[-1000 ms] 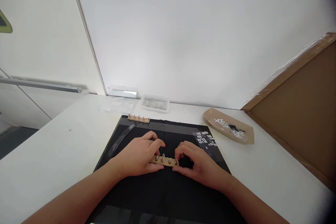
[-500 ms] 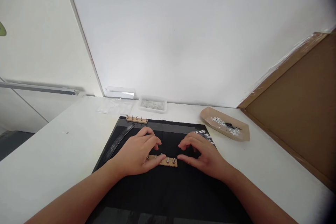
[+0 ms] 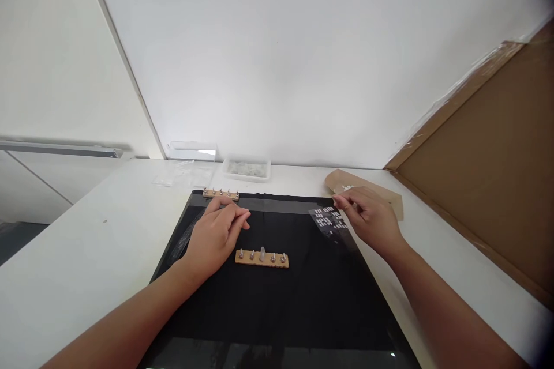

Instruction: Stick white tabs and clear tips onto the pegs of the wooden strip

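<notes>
A tan strip (image 3: 262, 263) with several small metal pegs lies on the black mat. Its middle peg bears a pale, translucent nail tip (image 3: 262, 253), standing upright. My left hand (image 3: 214, 233) is left of and beyond that strip, thumb and fingers pinched together; whatever may be between them is hidden. It partly covers a dark curved nail file (image 3: 179, 245). My right hand (image 3: 370, 216) is pinched at the mat's far right corner, in front of the brown paper tray (image 3: 392, 199). I cannot make out anything in its fingers. Beside it lies a clear sheet with white tabs (image 3: 329, 219).
Another pegged tan strip (image 3: 220, 194) sits at the mat's far left edge. Behind the black mat (image 3: 268, 311) stand a clear plastic box (image 3: 246, 170) of translucent pieces and some clear plastic bags (image 3: 184, 174). A cardboard panel (image 3: 485, 167) rises on the right.
My left hand has moved off the near pegged strip, away and to the left, uncovering it. My right hand has gone right and farther out, to beside the tray.
</notes>
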Tool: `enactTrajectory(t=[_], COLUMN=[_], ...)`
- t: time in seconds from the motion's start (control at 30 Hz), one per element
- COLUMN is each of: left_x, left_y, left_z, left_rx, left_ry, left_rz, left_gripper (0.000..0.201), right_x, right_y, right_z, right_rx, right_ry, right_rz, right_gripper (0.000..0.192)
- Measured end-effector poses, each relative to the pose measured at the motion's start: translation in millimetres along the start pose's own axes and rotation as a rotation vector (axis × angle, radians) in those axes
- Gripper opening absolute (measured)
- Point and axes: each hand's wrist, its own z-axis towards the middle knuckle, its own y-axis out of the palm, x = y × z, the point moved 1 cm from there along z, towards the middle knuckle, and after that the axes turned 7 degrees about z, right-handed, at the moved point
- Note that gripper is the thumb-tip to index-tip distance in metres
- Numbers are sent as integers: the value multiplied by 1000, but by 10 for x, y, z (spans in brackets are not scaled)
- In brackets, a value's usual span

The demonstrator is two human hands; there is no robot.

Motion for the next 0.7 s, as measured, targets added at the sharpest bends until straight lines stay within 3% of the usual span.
enactTrajectory(t=[0.2, 0.5, 0.7], left_x=[-24, -16, 37], left_y=[14, 64, 51], left_z=[17, -44, -70], left_rx=[68, 168, 119], left_ry=[-45, -107, -112], left_rz=[-30, -163, -246], left_gripper=[26, 75, 93], right_x=[246, 502, 609], right_y=[-36, -149, -102], right_z=[7, 13, -1], right_rx=[25, 24, -55], right_ry=[116, 203, 217], right_rz=[-105, -312, -374], right_gripper=[53, 44, 44])
